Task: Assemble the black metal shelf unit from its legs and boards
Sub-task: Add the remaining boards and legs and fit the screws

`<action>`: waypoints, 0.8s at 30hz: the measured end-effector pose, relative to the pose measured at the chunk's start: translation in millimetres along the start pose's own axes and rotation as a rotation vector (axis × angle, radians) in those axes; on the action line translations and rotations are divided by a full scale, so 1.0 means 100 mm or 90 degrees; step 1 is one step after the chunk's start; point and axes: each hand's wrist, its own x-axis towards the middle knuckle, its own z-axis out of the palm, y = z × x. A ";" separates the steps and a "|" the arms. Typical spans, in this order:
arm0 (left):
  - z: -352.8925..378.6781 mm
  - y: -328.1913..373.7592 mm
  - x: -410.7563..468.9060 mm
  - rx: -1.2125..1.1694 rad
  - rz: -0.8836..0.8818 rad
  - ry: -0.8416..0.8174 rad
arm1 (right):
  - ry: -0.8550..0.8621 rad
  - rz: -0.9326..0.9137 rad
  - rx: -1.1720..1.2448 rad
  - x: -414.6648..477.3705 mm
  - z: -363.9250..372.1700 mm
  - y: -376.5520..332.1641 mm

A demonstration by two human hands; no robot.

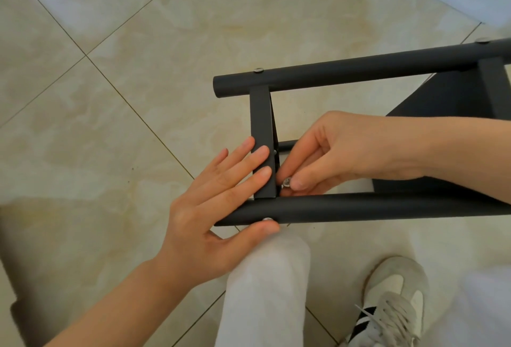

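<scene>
The left hand [218, 208] presses straight fingers [255, 154] on the board rim [261, 119], thumb by the bolt head [267, 218] of the near leg [373, 208], while the right hand [334, 150] pinches a silver nut [287, 181] just beside them, so bolting this corner seems the step, with threading next.

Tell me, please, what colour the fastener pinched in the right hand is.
Silver; the fastener shows in the head view.

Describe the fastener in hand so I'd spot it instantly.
Find the nearer black leg lying across the tiled floor. Just above it, beside the flat crossbar, the right hand pinches a small silver fastener. Unlike the screw heads seated in the legs, it is held between fingertips.
</scene>
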 end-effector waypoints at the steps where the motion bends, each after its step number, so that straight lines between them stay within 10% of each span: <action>1: 0.00 0.00 0.00 -0.002 0.000 0.000 | 0.001 0.001 0.002 0.00 0.00 0.01; 24: 0.03 0.00 0.02 -0.058 0.000 0.006 | 0.028 -0.008 -0.004 0.13 0.06 0.00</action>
